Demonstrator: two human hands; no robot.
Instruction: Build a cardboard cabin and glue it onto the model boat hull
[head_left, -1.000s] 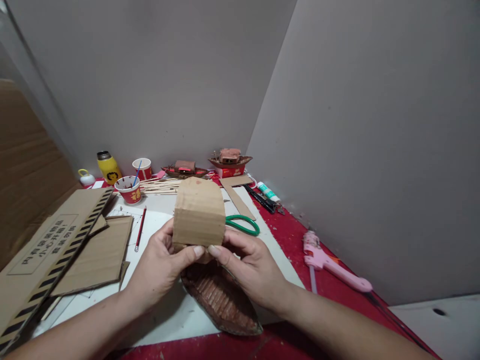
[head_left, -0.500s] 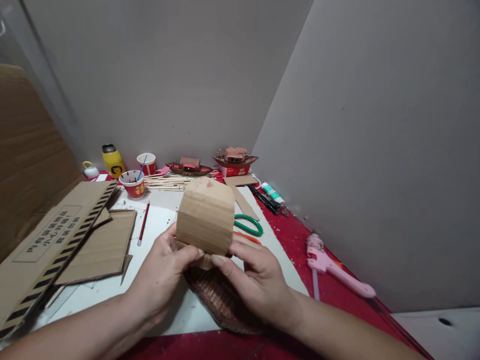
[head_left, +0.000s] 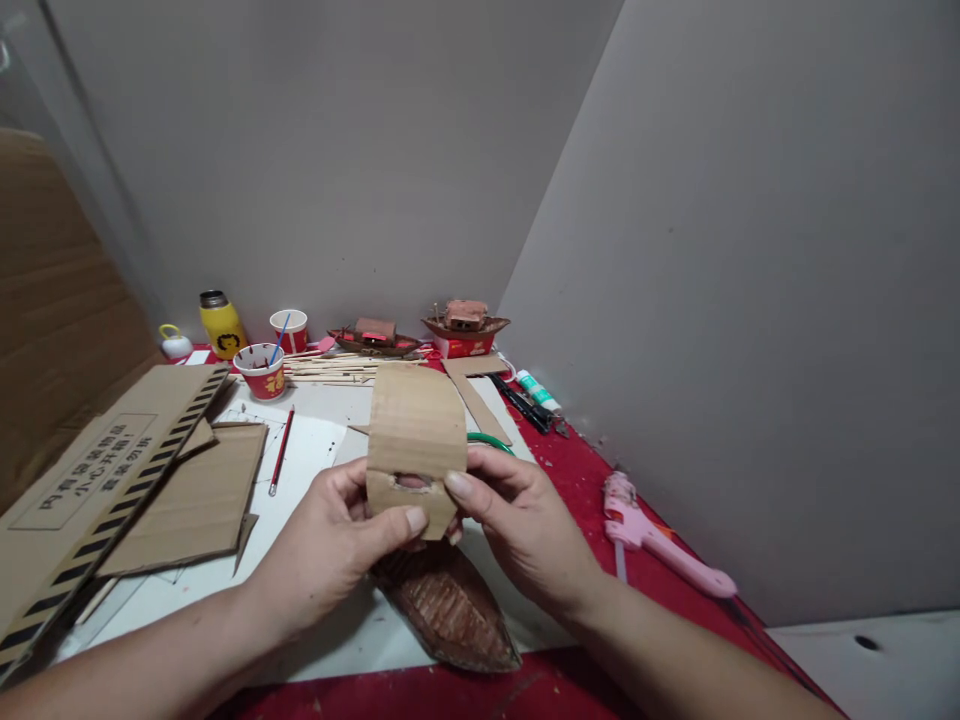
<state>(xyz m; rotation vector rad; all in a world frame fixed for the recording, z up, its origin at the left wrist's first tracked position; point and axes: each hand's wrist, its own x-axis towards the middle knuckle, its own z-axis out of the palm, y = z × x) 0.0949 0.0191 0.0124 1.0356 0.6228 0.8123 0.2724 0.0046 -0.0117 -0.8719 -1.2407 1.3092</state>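
Between both hands I hold a curved piece of cardboard (head_left: 418, 420) with a ragged oblong hole near its lower edge. My left hand (head_left: 349, 520) grips its lower left, thumb pressed on the front face below the hole. At the right edge, my right hand (head_left: 514, 510) pinches it with the thumb beside the hole. Directly beneath lies a brown model boat hull (head_left: 450, 605) with a ribbed inside, its far end hidden by the hands and cardboard. Behind my right hand shows part of a green scissor handle (head_left: 489, 440).
Left are a printed cardboard box flap (head_left: 112, 460), cardboard sheets (head_left: 187, 510) and a red pencil (head_left: 283, 450). Paper cups (head_left: 261, 375), thin wooden sticks (head_left: 330, 368) and finished model boats (head_left: 465, 318) stand at the back. A pink glue gun (head_left: 660, 545) lies right.
The cardboard piece has tilted, so its hole now faces me. My right hand has shifted up along its edge, and more of the hull shows below.
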